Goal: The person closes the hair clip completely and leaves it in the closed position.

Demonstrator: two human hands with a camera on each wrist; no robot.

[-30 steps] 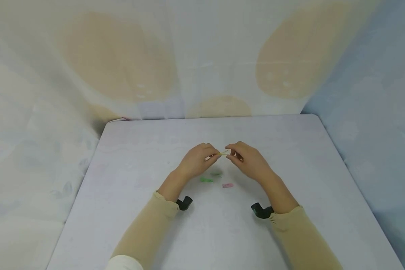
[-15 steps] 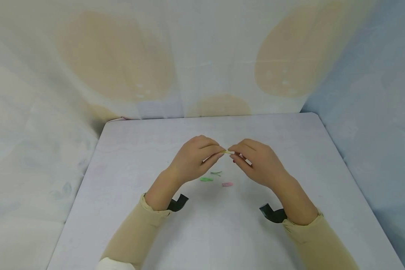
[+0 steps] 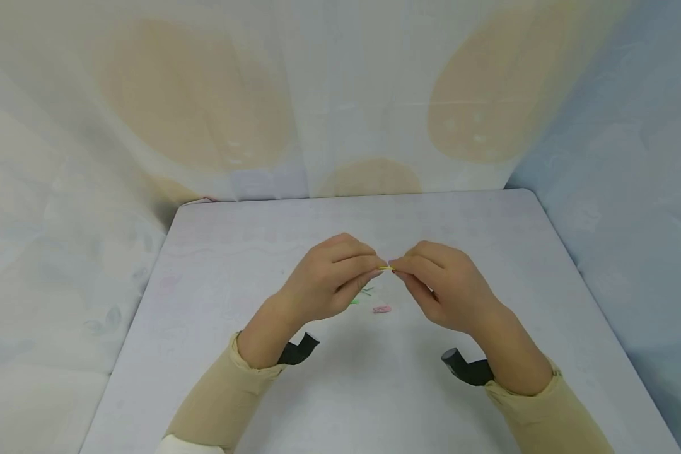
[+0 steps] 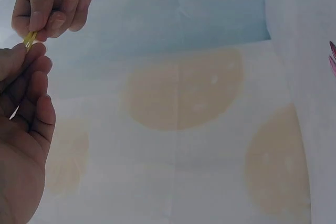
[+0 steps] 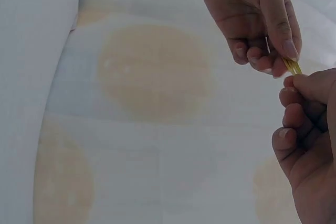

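My two hands meet above the middle of the pale table (image 3: 215, 252). Between them is a small thin yellow clip (image 3: 387, 268). The left hand (image 3: 376, 270) pinches one end of it with thumb and forefinger, and the right hand (image 3: 400, 270) pinches the other end. In the left wrist view the yellow clip (image 4: 29, 39) shows between the left hand (image 4: 23, 59) below and the right hand (image 4: 44, 24) above. In the right wrist view the yellow clip (image 5: 292, 66) sits between the right hand (image 5: 295, 85) and the left hand (image 5: 281, 59).
A pink clip (image 3: 381, 309) lies on the table under the hands. A green clip (image 3: 366, 291) lies beside it, partly hidden by the left hand. Black wrist mounts (image 3: 298, 349) (image 3: 466, 369) sit at both cuffs. Patterned cloth (image 3: 340, 94) hangs behind and beside the table.
Both hands have drawn closer together and slightly toward me. Less of the yellow clip shows between the fingertips. The left hand now covers one green clip.
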